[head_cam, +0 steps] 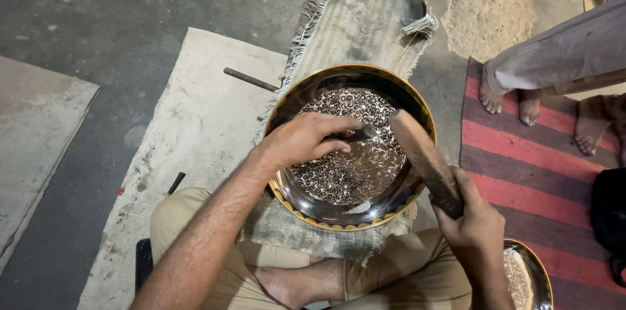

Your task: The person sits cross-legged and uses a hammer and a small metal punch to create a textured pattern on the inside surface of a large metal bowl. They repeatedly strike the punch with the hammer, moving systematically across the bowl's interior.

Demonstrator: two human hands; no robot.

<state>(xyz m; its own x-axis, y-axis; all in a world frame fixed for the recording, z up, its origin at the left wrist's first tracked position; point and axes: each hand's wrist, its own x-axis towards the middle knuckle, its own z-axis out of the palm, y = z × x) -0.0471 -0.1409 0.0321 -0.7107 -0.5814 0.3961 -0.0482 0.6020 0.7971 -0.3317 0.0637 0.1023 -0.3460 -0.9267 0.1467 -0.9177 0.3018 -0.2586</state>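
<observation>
Right hand (471, 219) fisted around wooden mallet (425, 160) — left hand (306, 140) pinching chisel (360, 132) inside patterned brass bowl (306, 98).

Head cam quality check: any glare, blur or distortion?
Head view: glare on the brass tray's polished rim and patterned floor; wooden mallet in the right hand slightly motion-blurred; left hand sharp; wide-angle bending at edges; lighting soft, shadows faint.
</observation>
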